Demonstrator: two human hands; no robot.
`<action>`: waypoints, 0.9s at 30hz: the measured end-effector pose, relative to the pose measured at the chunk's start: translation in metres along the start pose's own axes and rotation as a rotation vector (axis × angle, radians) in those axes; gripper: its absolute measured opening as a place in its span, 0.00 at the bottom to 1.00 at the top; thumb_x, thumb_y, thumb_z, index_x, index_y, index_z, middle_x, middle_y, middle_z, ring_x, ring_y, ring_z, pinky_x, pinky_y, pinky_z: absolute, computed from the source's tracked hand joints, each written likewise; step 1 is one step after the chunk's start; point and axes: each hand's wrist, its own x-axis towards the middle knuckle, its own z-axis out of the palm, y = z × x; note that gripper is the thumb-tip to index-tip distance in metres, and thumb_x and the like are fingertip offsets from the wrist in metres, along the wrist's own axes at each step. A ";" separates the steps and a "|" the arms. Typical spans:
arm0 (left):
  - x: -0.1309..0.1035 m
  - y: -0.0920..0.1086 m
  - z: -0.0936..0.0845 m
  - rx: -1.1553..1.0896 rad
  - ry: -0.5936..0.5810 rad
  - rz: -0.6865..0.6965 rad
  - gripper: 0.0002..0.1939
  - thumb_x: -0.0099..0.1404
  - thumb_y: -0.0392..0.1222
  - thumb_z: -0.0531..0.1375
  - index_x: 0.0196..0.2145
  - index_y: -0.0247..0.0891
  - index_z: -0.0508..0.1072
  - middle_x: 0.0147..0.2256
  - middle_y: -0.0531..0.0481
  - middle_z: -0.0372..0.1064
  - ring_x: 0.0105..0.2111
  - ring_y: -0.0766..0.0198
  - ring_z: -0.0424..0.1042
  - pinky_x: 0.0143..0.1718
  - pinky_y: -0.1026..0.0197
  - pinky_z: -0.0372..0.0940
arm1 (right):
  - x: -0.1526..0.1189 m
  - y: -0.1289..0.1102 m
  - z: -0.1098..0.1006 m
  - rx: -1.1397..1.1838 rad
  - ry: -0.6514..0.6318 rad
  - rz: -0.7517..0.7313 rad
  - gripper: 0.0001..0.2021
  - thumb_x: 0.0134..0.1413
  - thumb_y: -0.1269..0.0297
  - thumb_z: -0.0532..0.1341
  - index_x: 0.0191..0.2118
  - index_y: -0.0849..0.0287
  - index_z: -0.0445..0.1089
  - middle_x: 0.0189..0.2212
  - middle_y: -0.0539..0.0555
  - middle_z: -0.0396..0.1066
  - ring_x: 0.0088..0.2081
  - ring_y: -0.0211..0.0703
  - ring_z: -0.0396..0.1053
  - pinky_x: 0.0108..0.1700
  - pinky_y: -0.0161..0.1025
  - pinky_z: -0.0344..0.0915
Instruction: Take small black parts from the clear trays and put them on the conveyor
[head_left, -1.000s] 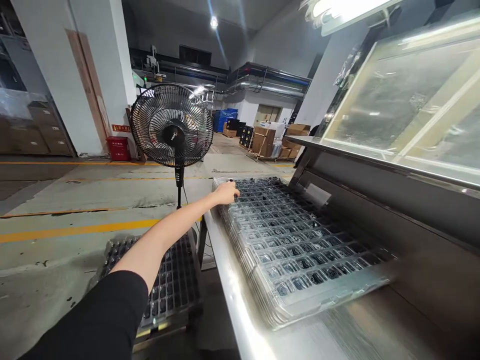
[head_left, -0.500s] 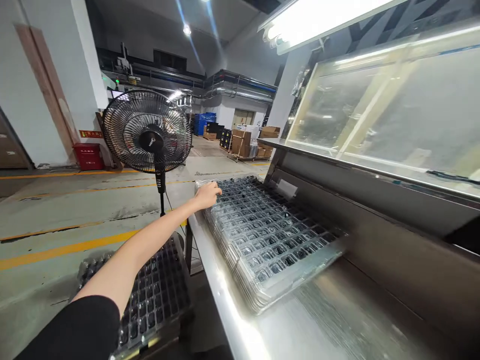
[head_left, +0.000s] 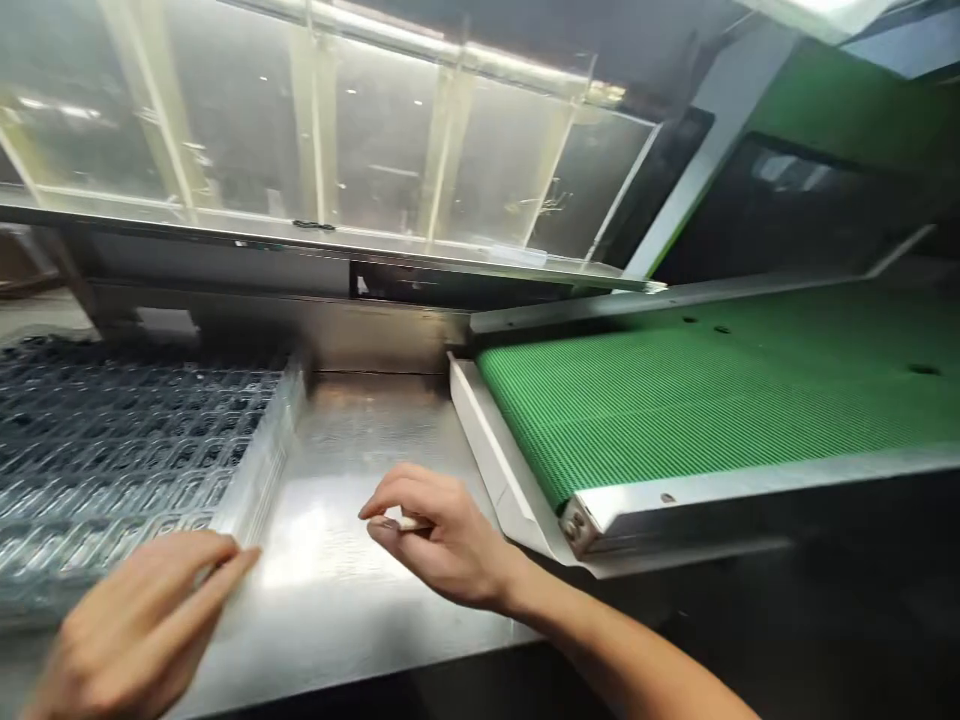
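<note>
two hands over a steel bench [head_left: 352, 590]. left hand [head_left: 135, 625], blurred, fingers extended and grip released, touches the near corner of the clear tray stack [head_left: 127, 450] at the bench's left. right hand [head_left: 442, 540], fingers curled, grasps nothing visible, beside the green belt [head_left: 712, 400].

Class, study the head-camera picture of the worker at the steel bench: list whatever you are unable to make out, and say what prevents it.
- Left hand: motion-blurred and cut by the bottom edge; its grip on the stack of clear plastic trays is unclear.
- Right hand: curled fingers hide whatever small pale thing sits between the fingertips.
- Tray stack: cut off by the left edge, contents blurred.
- Green conveyor belt: runs off the right edge.
- Behind the clear hood: glare hides the interior.
</note>
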 end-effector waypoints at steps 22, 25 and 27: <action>0.088 0.080 0.221 -0.635 -0.245 0.046 0.18 0.74 0.29 0.49 0.54 0.41 0.72 0.43 0.45 0.75 0.34 0.60 0.77 0.35 0.60 0.67 | -0.036 -0.063 -0.120 -0.540 0.156 0.047 0.15 0.84 0.57 0.58 0.44 0.56 0.78 0.37 0.53 0.74 0.37 0.46 0.71 0.41 0.42 0.64; 0.087 0.077 0.219 -0.691 -0.250 -0.059 0.17 0.76 0.30 0.50 0.53 0.43 0.73 0.43 0.47 0.75 0.32 0.62 0.77 0.34 0.61 0.67 | -0.029 -0.067 -0.133 -0.591 0.112 0.035 0.13 0.83 0.59 0.59 0.43 0.56 0.77 0.36 0.52 0.74 0.36 0.44 0.71 0.40 0.40 0.64; 0.086 0.077 0.218 -0.707 -0.251 -0.092 0.16 0.77 0.31 0.49 0.52 0.43 0.73 0.43 0.48 0.75 0.31 0.63 0.76 0.33 0.61 0.66 | -0.022 -0.067 -0.159 -0.748 0.047 0.058 0.11 0.79 0.62 0.61 0.42 0.56 0.77 0.36 0.50 0.75 0.35 0.43 0.71 0.40 0.39 0.65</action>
